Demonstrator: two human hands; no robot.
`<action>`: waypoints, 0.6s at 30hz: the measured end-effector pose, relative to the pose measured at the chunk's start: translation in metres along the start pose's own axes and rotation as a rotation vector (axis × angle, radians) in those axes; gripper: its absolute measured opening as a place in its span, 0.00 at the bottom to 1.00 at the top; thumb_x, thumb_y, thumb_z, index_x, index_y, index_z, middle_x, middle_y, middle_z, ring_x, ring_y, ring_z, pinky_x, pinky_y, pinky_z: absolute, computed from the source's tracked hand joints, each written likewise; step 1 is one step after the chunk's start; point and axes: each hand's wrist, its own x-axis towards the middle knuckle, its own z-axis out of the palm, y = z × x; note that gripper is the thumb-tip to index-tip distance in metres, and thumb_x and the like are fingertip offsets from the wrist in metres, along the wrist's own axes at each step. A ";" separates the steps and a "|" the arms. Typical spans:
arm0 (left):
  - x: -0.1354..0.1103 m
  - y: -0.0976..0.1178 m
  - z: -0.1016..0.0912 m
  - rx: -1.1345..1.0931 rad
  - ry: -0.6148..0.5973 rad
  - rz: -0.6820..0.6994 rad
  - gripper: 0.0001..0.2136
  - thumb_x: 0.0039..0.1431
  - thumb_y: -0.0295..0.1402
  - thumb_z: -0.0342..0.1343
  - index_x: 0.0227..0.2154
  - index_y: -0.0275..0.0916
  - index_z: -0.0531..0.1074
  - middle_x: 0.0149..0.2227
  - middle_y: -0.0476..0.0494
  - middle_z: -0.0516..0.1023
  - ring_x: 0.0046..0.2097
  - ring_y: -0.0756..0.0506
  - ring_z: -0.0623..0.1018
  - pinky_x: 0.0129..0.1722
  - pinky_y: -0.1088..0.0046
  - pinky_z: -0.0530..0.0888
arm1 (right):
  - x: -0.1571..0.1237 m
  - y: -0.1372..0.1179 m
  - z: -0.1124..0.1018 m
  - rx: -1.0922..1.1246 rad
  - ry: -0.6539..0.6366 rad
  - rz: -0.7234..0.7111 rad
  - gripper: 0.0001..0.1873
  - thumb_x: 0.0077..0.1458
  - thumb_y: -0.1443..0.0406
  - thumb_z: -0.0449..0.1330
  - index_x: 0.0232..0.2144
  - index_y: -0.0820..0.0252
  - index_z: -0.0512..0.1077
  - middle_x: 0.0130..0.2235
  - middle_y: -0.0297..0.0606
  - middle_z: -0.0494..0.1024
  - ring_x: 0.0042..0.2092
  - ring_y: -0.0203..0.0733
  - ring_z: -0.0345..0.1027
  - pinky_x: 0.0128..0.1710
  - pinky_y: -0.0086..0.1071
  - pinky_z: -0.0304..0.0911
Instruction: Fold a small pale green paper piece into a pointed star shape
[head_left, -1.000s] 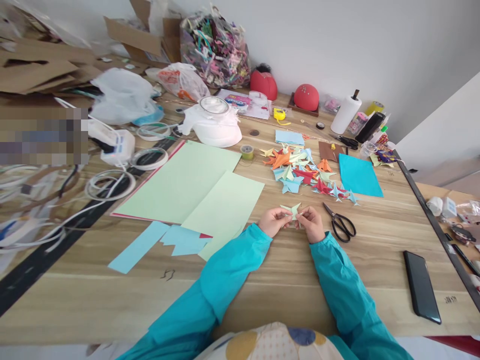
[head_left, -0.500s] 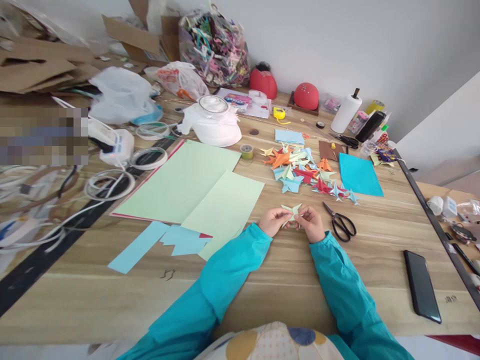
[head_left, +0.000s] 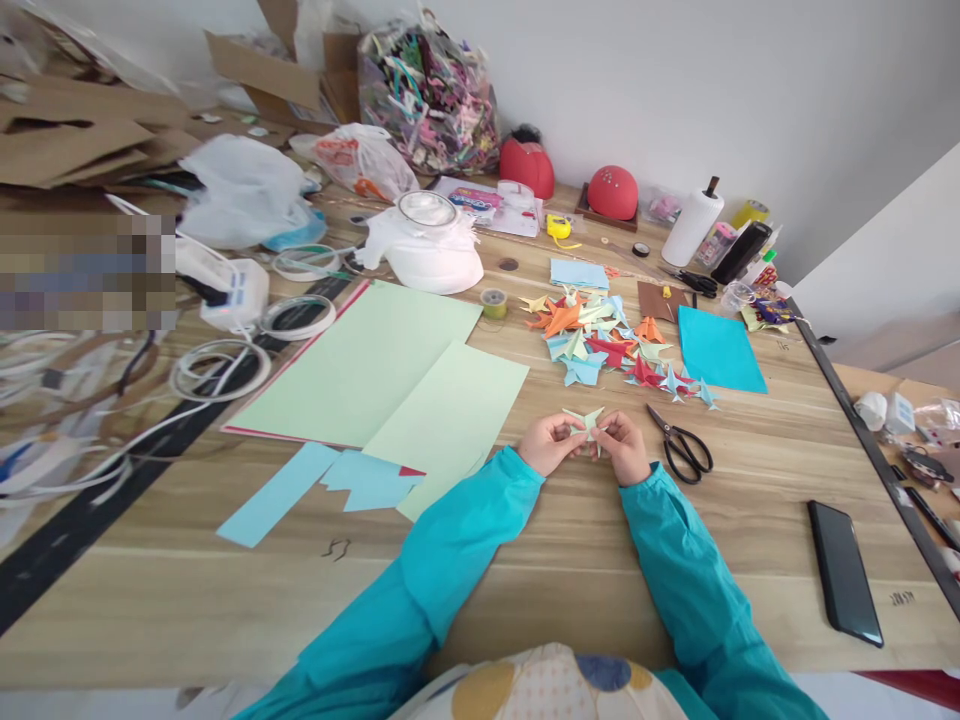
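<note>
Between my two hands is a small pale green folded paper piece (head_left: 586, 420) with pointed tips, held just above the wooden table. My left hand (head_left: 550, 443) pinches its left side, fingers closed. On the other side, the thumb and fingers of my right hand (head_left: 624, 446) grip it too. Fingertips cover part of the folds. Beyond my hands lies a pile of folded paper figures (head_left: 600, 340) in orange, red, blue, green and yellow. Black-handled scissors (head_left: 682, 445) rest right of my right hand.
Pale green sheets (head_left: 360, 370) and blue paper scraps (head_left: 277, 495) lie to the left. A turquoise square (head_left: 721, 348) is at the right, a phone (head_left: 846, 572) near the front right. White cables (head_left: 217, 370) coil at the left; a yellow tape measure (head_left: 559, 228) sits farther back.
My fingers have shifted slightly on the folded paper, the left thumb lying a little further across it. Everything else stays in place.
</note>
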 end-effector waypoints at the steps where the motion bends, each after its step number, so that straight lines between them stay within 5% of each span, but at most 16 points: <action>1: 0.000 0.000 -0.001 -0.003 0.006 -0.001 0.14 0.37 0.37 0.62 0.26 0.34 0.69 0.16 0.50 0.71 0.20 0.52 0.70 0.21 0.76 0.68 | 0.000 0.000 0.000 0.031 0.008 0.008 0.13 0.41 0.60 0.63 0.25 0.58 0.62 0.18 0.26 0.70 0.17 0.33 0.63 0.14 0.27 0.60; 7: 0.001 0.003 -0.003 -0.019 0.052 0.000 0.14 0.37 0.37 0.63 0.25 0.33 0.69 0.18 0.50 0.71 0.19 0.52 0.70 0.21 0.75 0.69 | 0.001 0.001 -0.003 0.095 0.022 0.075 0.11 0.45 0.59 0.60 0.28 0.58 0.64 0.20 0.27 0.71 0.18 0.33 0.65 0.14 0.26 0.61; 18: 0.000 0.002 -0.001 -0.030 0.032 0.036 0.14 0.37 0.36 0.63 0.26 0.33 0.69 0.16 0.52 0.70 0.19 0.53 0.70 0.21 0.77 0.69 | -0.003 -0.004 0.000 -0.180 -0.098 0.121 0.14 0.46 0.57 0.59 0.20 0.62 0.65 0.18 0.31 0.72 0.15 0.30 0.62 0.12 0.23 0.58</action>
